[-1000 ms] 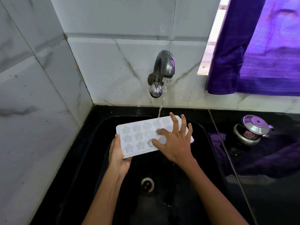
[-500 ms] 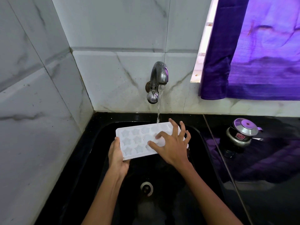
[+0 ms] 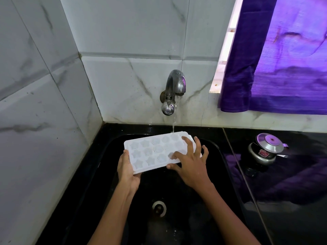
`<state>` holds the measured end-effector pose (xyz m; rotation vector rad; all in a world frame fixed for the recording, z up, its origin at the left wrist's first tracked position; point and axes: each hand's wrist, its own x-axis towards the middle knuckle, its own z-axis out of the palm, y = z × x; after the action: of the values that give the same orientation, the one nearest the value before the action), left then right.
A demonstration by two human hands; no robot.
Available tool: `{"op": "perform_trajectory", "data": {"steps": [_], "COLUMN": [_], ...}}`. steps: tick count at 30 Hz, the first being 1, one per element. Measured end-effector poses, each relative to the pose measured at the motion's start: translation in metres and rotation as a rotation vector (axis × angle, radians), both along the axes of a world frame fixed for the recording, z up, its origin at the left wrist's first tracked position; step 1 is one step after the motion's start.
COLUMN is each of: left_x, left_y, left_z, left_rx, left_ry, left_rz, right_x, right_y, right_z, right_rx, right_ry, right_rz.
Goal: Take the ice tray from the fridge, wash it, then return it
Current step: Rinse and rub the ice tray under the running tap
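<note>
A white ice tray (image 3: pixel 152 152) with star-shaped cups is held flat over the black sink (image 3: pixel 217 156). My left hand (image 3: pixel 127 171) grips its near left corner from below. My right hand (image 3: pixel 190 162) lies spread on the tray's right half, fingers apart and pressing into the cups. A thin stream of water runs from the metal tap (image 3: pixel 172 91) onto the tray's far right edge. The right end of the tray is hidden under my right hand.
The drain (image 3: pixel 159 208) sits in the sink bottom below my arms. A small steel pot with a lid (image 3: pixel 267 149) stands on the black counter to the right. A purple curtain (image 3: pixel 283 59) hangs at upper right. Marble-tiled walls close the left and back.
My right hand has slid a little along the tray's cups toward the near edge. The tray stays under the running water and my left hand keeps its hold.
</note>
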<state>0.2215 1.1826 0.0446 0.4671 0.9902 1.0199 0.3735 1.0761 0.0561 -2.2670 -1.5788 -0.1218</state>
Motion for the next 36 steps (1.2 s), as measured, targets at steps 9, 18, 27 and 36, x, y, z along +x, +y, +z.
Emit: {"op": "perform_trajectory", "data": {"steps": [9, 18, 27, 36], "left_x": [0.003, -0.002, -0.001, 0.006], "left_y": [0.001, -0.001, -0.007, -0.001], "left_z": [-0.009, -0.013, -0.010, -0.013], "left_rx": [-0.031, -0.053, -0.034, -0.026], "left_ry": [0.011, -0.018, -0.007, -0.009], "left_rz": [-0.041, -0.143, -0.177, -0.187], "right_x": [0.005, 0.005, 0.013, 0.019], "right_y": [-0.004, -0.015, -0.019, -0.016], "right_z": [-0.013, -0.009, 0.004, 0.020], "right_rx": [0.048, -0.031, -0.201, -0.087], "right_ry": [-0.047, -0.001, 0.081, 0.171], "right_rz": [-0.021, 0.018, 0.036, -0.086]}}
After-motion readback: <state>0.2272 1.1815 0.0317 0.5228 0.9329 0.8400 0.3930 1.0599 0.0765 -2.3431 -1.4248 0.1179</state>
